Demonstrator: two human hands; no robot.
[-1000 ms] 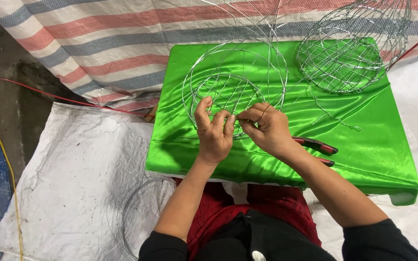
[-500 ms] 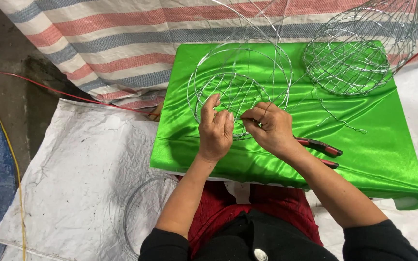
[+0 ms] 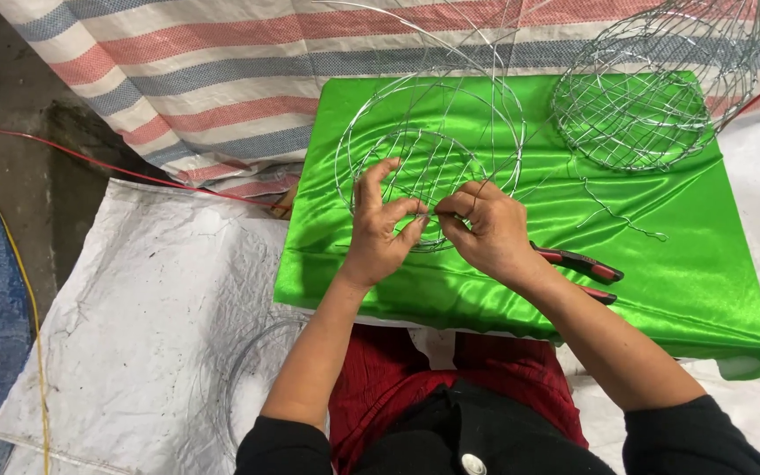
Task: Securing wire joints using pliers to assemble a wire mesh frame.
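Left hand and right hand meeting fingertip to fingertip, both pinching thin wire at near rim of wire frame. Frame lying flat on green cloth, left of centre. Judging progress: rings and some cross-wires already joined, loose strands arcing up at far side, so weaving looking partway done. Finished basket sitting at far right corner. Pliers lying just beside right wrist. Near cloth edge close under hands; open cloth remaining to right, white sheet to left.
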